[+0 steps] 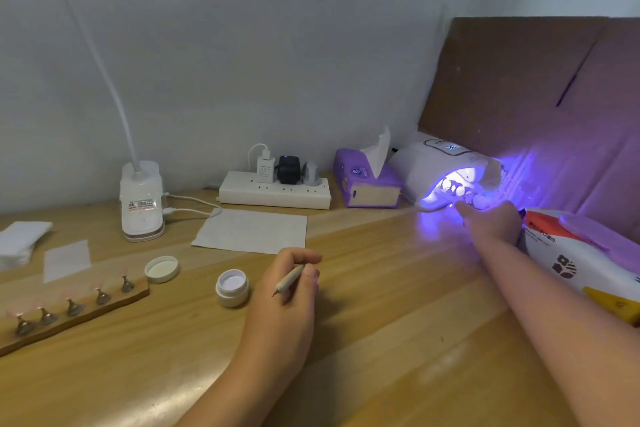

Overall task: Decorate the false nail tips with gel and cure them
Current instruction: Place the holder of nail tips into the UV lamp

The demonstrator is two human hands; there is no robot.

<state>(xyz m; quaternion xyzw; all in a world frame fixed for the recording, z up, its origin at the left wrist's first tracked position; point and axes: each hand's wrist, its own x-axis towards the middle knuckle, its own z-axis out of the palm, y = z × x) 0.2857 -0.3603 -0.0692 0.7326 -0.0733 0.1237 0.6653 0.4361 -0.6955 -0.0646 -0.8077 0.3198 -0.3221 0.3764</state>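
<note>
At the far left of the wooden table (398,340) lies a folded white cloth (20,241), and in front of it a wooden strip (114,303) carries a row of small metal stands with pale false nail tips (71,305) on top. Behind stands a white gooseneck desk lamp (142,201), lit, its cable running toward a sheet of white paper (252,230). A loose white lid (161,268) lies just beside the strip's right end, and the open gel jar (232,288) sits a little further right. The left hand (287,291) rests on the table next to the jar, fingers curled round a thin pen-like tool (289,279) with its tip pointing down-left. Against the wall sit a power strip (273,194) with plugs and a purple tissue pack (369,180). The curing lamp (436,166) glows violet, with more nail stands inside its mouth. The right hand (491,222) reaches to that opening; glare hides its fingertips, so I cannot tell whether it grips anything. A wipes packet (581,253) lies at the right edge.
</note>
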